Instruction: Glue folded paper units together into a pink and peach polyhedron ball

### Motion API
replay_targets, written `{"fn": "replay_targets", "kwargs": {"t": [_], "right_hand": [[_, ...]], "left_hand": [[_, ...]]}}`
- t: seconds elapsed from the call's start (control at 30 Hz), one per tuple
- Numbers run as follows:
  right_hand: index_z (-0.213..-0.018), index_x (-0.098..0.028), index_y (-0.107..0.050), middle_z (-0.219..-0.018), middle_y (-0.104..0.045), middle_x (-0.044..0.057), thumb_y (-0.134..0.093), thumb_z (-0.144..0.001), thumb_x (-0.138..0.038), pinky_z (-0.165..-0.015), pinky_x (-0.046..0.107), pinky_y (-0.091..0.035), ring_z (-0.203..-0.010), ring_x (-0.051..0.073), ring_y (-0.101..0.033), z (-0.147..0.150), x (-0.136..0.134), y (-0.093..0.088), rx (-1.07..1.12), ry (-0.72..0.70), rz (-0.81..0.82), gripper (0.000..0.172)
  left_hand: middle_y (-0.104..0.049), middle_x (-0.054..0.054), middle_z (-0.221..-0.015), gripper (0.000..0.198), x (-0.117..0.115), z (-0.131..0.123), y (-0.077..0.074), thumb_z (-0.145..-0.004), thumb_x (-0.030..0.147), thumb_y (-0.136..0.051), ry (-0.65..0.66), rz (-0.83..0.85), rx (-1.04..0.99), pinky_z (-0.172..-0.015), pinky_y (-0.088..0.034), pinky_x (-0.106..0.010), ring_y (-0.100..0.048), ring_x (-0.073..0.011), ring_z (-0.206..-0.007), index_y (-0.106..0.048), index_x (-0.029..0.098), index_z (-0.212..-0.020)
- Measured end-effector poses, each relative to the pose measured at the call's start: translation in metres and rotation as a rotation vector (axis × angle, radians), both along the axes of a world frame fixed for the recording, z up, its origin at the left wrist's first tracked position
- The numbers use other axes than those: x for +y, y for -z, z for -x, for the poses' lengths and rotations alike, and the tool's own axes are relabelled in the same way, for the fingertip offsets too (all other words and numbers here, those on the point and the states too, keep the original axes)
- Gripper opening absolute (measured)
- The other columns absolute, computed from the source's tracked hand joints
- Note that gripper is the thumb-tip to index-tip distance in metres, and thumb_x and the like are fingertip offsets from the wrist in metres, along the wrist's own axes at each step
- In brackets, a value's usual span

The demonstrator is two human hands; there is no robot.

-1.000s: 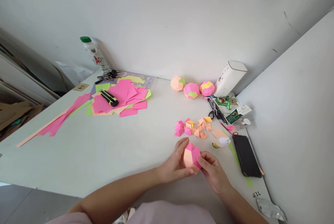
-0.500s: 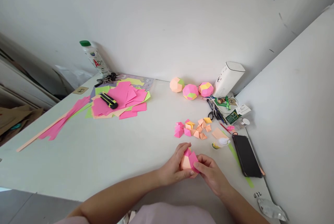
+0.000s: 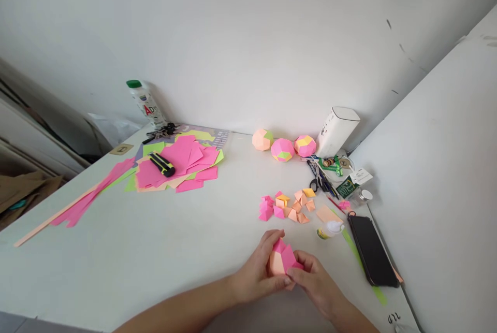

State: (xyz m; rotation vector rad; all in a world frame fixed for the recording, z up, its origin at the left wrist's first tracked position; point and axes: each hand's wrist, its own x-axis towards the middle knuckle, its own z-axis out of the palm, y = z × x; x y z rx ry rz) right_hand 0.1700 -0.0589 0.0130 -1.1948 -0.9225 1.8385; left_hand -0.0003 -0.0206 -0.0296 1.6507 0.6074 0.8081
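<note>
A faceted paper ball [image 3: 278, 262], partly built from peach and pink folded pieces, is held low over the front of the table. My left hand [image 3: 261, 266] cups it from the left, thumb along its lower side and fingers over the top. My right hand [image 3: 315, 277] pinches a pink facet at the ball's right side between thumb and fingers. Some of the ball is hidden by the fingers. Just beyond the hands lie loose folded paper pieces [image 3: 294, 214] in pink, peach and yellow. A small glue bottle [image 3: 331, 229] lies right of them.
Three paper balls [image 3: 282, 150] rest by the wall near a white container [image 3: 337, 132]. Scissors [image 3: 315, 180] and pens lie right, with a phone [image 3: 373, 251] nearer. Leftward are paper sheets [image 3: 182, 154] under a cutter [image 3: 162, 164], paper strips [image 3: 89, 196] and a green-capped bottle [image 3: 146, 105].
The view has tilted up, so everything sits lower in the picture. The right fingers have shifted slightly on the pink facet; both hands still hold the ball.
</note>
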Motion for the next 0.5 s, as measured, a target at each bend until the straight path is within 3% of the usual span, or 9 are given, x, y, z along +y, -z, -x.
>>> {"fn": "replay_targets", "kwargs": {"t": [0.13,0.23,0.4,0.5], "right_hand": [[-0.068,-0.015,-0.056,-0.058,-0.045,-0.004,-0.070,-0.065,-0.034,-0.055,0.022,-0.029,-0.056,0.009,-0.036,-0.002,0.000,0.001,-0.036,-0.019,0.005,0.024],[-0.069,-0.015,-0.058,-0.060,-0.046,-0.004,-0.071,-0.063,-0.034,-0.056,0.022,-0.031,-0.058,0.010,-0.038,-0.004,0.001,0.000,-0.049,-0.061,0.010,0.024],[-0.069,-0.015,-0.059,-0.059,-0.047,-0.004,-0.070,-0.062,-0.033,-0.055,0.022,-0.032,-0.056,0.009,-0.039,-0.003,0.002,-0.008,-0.092,-0.083,0.037,0.022],[-0.068,-0.015,-0.058,-0.056,-0.044,-0.005,-0.068,-0.060,-0.027,-0.050,0.021,-0.026,-0.051,0.008,-0.034,-0.001,0.002,-0.012,-0.080,-0.058,0.108,0.018]], "left_hand": [[-0.033,-0.016,-0.129,0.083,-0.001,0.000,-0.001,-0.074,0.054,-0.061,0.028,-0.056,0.000,-0.099,-0.033,-0.050,-0.038,-0.0325,-0.119,-0.023,0.024,-0.141],[-0.033,-0.018,-0.129,0.083,-0.002,0.000,0.002,-0.073,0.053,-0.063,0.058,-0.075,-0.011,-0.099,-0.032,-0.050,-0.037,-0.0338,-0.119,-0.025,0.023,-0.141],[-0.034,-0.015,-0.128,0.087,-0.001,0.000,0.011,-0.066,0.052,-0.070,0.041,0.025,-0.084,-0.093,-0.036,-0.047,-0.041,-0.0335,-0.114,-0.029,0.028,-0.139],[-0.037,-0.012,-0.126,0.083,-0.001,-0.001,0.011,-0.063,0.057,-0.070,0.052,0.174,-0.159,-0.083,-0.041,-0.040,-0.049,-0.0281,-0.100,-0.035,0.034,-0.135]]}}
